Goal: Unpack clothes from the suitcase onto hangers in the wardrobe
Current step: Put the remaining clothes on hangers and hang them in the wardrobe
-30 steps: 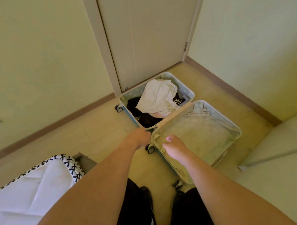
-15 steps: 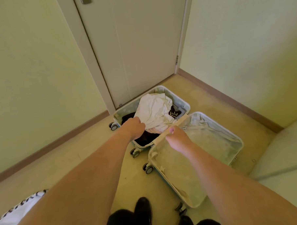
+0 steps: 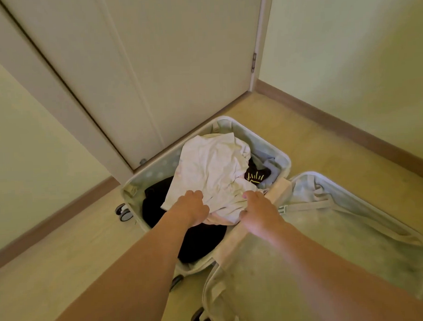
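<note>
A pale suitcase (image 3: 282,157) lies open on the floor, its far half full of clothes and its near half (image 3: 342,246) holding only a strap. On top of the pile lies a crumpled white garment (image 3: 213,170). Black clothes (image 3: 199,241) lie under it, one with a yellow print (image 3: 255,178). My left hand (image 3: 190,207) grips the white garment's near left edge. My right hand (image 3: 258,211) grips its near right edge, beside the suitcase's middle divider.
A closed white door (image 3: 165,65) stands right behind the suitcase. Walls with brown skirting (image 3: 349,127) close in on the left and right. The suitcase wheels (image 3: 123,211) rest on a light wooden floor (image 3: 53,276).
Both hands have moved forward from the suitcase's near rim onto the white garment and closed on it. The view has moved closer to the suitcase; the bed at lower left is out of sight.
</note>
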A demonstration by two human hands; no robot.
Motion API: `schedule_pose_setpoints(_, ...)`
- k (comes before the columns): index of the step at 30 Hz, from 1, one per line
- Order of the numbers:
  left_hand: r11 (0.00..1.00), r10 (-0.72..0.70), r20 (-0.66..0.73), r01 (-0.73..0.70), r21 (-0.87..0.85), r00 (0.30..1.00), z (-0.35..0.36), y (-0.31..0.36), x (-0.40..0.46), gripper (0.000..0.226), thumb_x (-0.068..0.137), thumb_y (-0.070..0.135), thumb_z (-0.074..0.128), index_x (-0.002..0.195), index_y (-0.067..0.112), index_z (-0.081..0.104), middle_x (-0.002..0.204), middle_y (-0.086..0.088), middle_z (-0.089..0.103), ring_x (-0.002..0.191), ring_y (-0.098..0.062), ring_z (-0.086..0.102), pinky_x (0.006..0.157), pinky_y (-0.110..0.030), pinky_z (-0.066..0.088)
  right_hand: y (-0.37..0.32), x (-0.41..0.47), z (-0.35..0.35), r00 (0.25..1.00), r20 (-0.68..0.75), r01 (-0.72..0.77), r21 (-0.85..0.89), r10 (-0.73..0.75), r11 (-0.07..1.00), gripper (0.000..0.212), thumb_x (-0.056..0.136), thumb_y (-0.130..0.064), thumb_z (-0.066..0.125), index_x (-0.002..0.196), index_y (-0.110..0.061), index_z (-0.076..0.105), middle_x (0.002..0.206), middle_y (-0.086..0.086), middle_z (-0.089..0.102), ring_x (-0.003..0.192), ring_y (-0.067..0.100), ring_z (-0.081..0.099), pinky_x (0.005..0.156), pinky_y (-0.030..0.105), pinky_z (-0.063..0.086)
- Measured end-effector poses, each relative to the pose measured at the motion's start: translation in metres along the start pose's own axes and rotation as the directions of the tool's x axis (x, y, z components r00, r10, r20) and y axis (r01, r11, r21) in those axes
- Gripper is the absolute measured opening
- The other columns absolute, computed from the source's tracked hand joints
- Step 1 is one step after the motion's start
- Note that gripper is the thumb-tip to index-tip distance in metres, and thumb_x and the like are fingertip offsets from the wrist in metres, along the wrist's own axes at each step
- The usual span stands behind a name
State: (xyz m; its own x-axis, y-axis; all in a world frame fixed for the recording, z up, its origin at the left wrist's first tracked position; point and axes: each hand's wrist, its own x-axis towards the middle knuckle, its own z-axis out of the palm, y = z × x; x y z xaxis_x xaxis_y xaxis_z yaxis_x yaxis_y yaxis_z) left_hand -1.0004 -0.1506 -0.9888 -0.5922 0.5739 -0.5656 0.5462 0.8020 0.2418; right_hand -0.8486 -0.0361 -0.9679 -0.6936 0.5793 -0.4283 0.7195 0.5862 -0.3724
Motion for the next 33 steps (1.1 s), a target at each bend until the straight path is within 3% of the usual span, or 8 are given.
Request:
schedule_pose_setpoints(4,0.999,0.003,0.048,-0.005,0.041,0.999,0.059,-0.012,0.068,0.046,0.099,0.034,0.044,0.142,0.022,0.035,0.142,-0.007,0.04,0.124,-0.03,0.045,0.104,-0.041,0.042,0.032,0.039,0.051,0.989,-0.144,-0.028,-0.368,-0.027,0.929,0.042,0.093,-0.036,0.046,0.129,-0.015,0.041,0.125,0.007,0.05,0.115,0.028,0.049,0.095,0.039,0.038)
schedule_pose_setpoints(10,0.999,0.017,0.084,-0.014,-0.041,0.996,0.114,-0.018,0.125,0.073,0.095,0.034,0.048,0.155,0.03,0.006,0.155,-0.006,0.021,0.138,-0.034,0.028,0.113,-0.045,0.028,0.062,0.079,0.104,0.987,-0.147,0.011,-0.301,-0.057,0.954,0.042,0.091,-0.035,0.046,0.129,-0.017,0.041,0.128,0.005,0.046,0.12,0.026,0.044,0.101,0.038,0.034)
schedule_pose_setpoints(15,0.984,0.051,-0.193,-0.016,0.177,0.98,0.139,-0.019,0.153,0.043,0.096,0.034,0.039,0.139,0.031,0.038,0.133,-0.009,0.039,0.119,-0.033,0.039,0.096,-0.042,0.034,0.079,0.086,0.122,0.982,-0.167,0.04,-0.247,-0.083,0.968,0.042,0.086,-0.031,0.048,0.127,-0.017,0.046,0.128,0.003,0.047,0.123,0.026,0.042,0.103,0.037,0.034)
schedule_pose_setpoints(19,0.97,-0.037,-0.3,-0.038,-0.24,0.953,0.135,-0.021,0.134,0.029,0.098,0.022,0.041,0.124,0.019,0.053,0.125,-0.004,0.048,0.115,-0.025,0.044,0.098,-0.03,0.035,0.086,0.081,0.123,0.973,-0.222,0.031,-0.153,-0.065,0.988,0.047,0.087,-0.027,0.049,0.133,-0.018,0.043,0.136,0.003,0.042,0.129,0.025,0.038,0.106,0.036,0.032)
schedule_pose_setpoints(22,0.4,-0.358,-0.143,0.013,-0.917,0.923,0.086,-0.014,0.086,0.015,0.097,0.01,0.039,0.092,0.011,0.053,0.082,-0.005,0.05,0.078,-0.019,0.05,0.064,-0.023,0.041,0.083,0.071,0.122,0.969,-0.246,0.002,-0.037,-0.011,0.999,0.062,0.086,-0.027,0.053,0.143,-0.015,0.033,0.145,0.005,0.036,0.133,0.025,0.035,0.111,0.036,0.03)
schedule_pose_setpoints(24,-0.017,-0.34,0.005,-0.001,-1.0,0.941,0.053,-0.011,0.045,0.022,0.097,0.011,0.036,0.093,0.008,0.057,0.08,-0.006,0.054,0.076,-0.021,0.053,0.061,-0.028,0.041,0.074,0.062,0.123,0.968,-0.249,0.0,0.063,0.016,0.998,0.077,0.084,-0.028,0.06,0.15,-0.017,0.022,0.149,0.007,0.03,0.136,0.027,0.032,0.111,0.037,0.031)
schedule_pose_setpoints(29,-0.135,-0.096,-0.068,-0.081,-0.988,0.993,-0.004,-0.001,-0.037,0.031,0.082,0.011,0.03,0.077,0.008,0.06,0.061,-0.004,0.068,0.058,-0.024,0.064,0.062,-0.032,0.046,0.035,0.033,0.104,0.968,-0.248,0.071,0.16,-0.029,0.985,0.112,0.076,-0.043,0.076,0.154,-0.031,-0.004,0.16,0.01,0.006,0.146,0.029,0.016,0.114,0.043,0.03)
schedule_pose_setpoints(33,-0.327,0.019,-0.103,-0.091,-0.941,0.995,-0.064,0.007,-0.112,0.025,0.058,0.019,0.034,0.045,0.009,0.053,0.054,-0.008,0.057,0.054,-0.028,0.058,0.061,-0.028,0.047,-0.017,0.006,0.072,0.991,-0.089,-0.033,0.538,0.096,0.842,0.1,0.056,-0.059,0.073,0.143,-0.029,0.035,0.145,0.008,0.039,0.13,0.029,0.041,0.094,0.04,0.049)
